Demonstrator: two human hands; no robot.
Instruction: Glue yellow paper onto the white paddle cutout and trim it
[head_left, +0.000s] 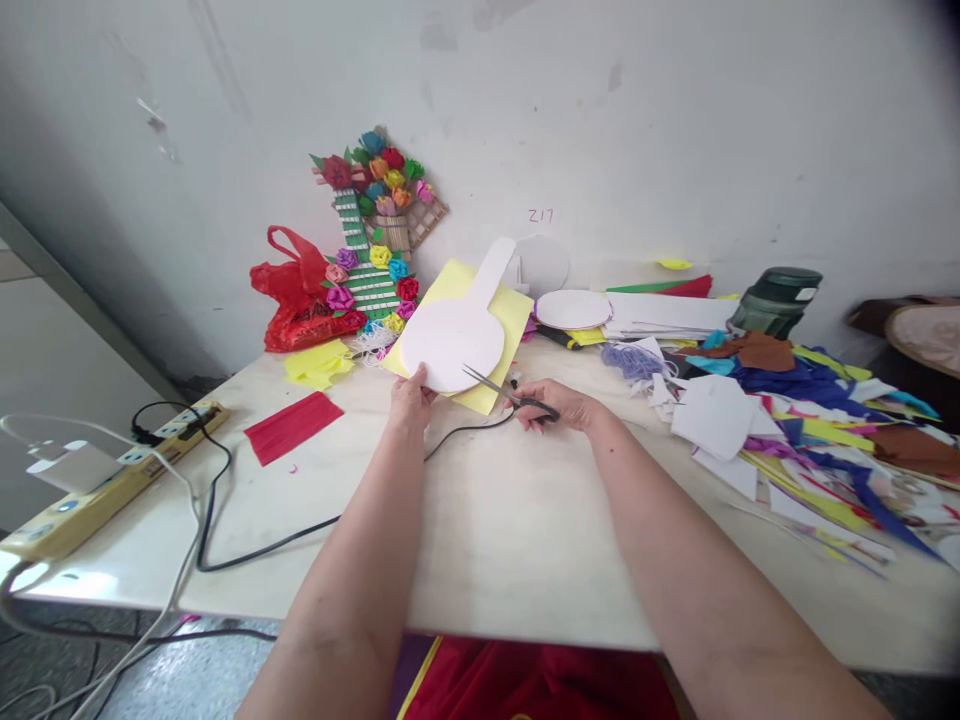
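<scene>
My left hand (412, 399) pinches the lower edge of a white paddle-shaped cutout (454, 345), its thumb on top. The cutout has a round body and a long handle slanting up to the right. Behind it lies a sheet of yellow paper (514, 320), held together with it and showing on several sides. My right hand (553, 405) grips a pair of scissors (499, 388) by the dark handles. Its blades are slightly parted and point left, over the lower right of the cutout and yellow paper. Fingers under the paper are hidden.
A red paper piece (294, 427), yellow scraps (320, 364) and a red bag (300, 295) lie left. Paper-flower crafts (375, 240) lean on the wall. A power strip (112, 480) and black cable (277, 545) cross the left side. Colourful scraps (825, 420) and a green bottle (776, 300) are right.
</scene>
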